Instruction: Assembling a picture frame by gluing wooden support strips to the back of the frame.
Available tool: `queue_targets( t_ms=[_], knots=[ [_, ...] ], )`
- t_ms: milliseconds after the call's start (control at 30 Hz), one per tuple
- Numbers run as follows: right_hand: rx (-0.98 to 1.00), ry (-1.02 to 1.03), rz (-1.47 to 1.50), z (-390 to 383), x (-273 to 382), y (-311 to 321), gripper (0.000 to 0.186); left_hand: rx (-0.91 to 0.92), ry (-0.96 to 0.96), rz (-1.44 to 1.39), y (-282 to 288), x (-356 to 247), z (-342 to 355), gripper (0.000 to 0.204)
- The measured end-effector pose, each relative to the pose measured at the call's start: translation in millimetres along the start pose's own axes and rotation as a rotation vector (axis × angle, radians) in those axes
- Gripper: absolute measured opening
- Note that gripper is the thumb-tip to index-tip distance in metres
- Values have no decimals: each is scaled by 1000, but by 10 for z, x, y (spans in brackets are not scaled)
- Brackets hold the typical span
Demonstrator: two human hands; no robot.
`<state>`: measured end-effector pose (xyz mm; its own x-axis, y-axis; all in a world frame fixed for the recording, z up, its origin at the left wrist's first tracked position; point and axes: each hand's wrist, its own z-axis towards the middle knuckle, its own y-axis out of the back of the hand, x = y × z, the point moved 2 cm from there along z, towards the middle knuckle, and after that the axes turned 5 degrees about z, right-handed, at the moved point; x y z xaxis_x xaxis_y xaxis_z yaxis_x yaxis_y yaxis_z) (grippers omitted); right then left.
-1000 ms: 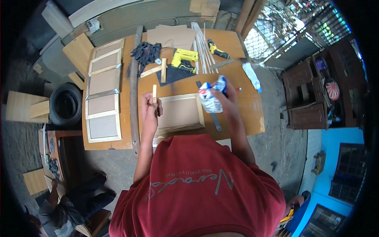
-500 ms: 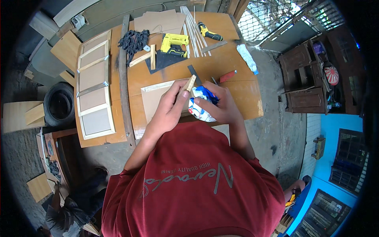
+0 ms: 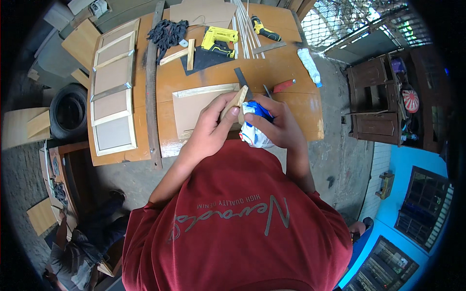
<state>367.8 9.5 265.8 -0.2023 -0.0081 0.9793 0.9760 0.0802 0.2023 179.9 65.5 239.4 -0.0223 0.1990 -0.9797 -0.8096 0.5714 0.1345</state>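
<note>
Between my two hands, at the centre of what I watch from here, a pale wooden strip [image 3: 238, 103] and a soft blue-and-white packet [image 3: 256, 130] sit close together. I have the fingers of my left hand [image 3: 212, 123] grasping the strip, thumb pressed along its near side, its upper end leaning toward one o'clock. The fingers of my right hand [image 3: 280, 121] grip the crumpled packet, thumb laid across it. I cannot tell whether strip and packet touch.

Just beyond, at nine o'clock, a framed panel [image 3: 189, 107] lies on the orange-brown surface [image 3: 301, 114], partly covered from my sight by the left hand. A dark flat bar [image 3: 241, 76] lies at twelve, and a red-handled tool [image 3: 284, 86] at two. Farther out, between eleven and twelve, I see a yellow-and-black power tool [image 3: 218, 40], next to a dark sheet [image 3: 204, 64] and two short wooden pieces [image 3: 191, 54]. A bundle of thin white strips [image 3: 243, 34] runs at twelve, with a yellow-and-black drill [image 3: 264, 29] just to its right. A dark cloth [image 3: 166, 34] is heaped between ten and eleven; a white tube with a blue end [image 3: 308, 67] lies well out at two. Past a dark beam [image 3: 152, 87] at nine rests a long framed panel with crossbars [image 3: 111, 104], and farther that way stands a black tyre [image 3: 58, 127]
</note>
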Motion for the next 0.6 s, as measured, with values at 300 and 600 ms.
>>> queue_targets(
  t_ms=[300, 600],
  knots=[
    [65, -43, 29, -12, -41, -5, 30, 8, -42, 63, 19, -18, -57, 35],
    [97, -72, 21, -49, -72, 41, 33, 49, -50, 66, 13, -25, -56, 36]
  ],
)
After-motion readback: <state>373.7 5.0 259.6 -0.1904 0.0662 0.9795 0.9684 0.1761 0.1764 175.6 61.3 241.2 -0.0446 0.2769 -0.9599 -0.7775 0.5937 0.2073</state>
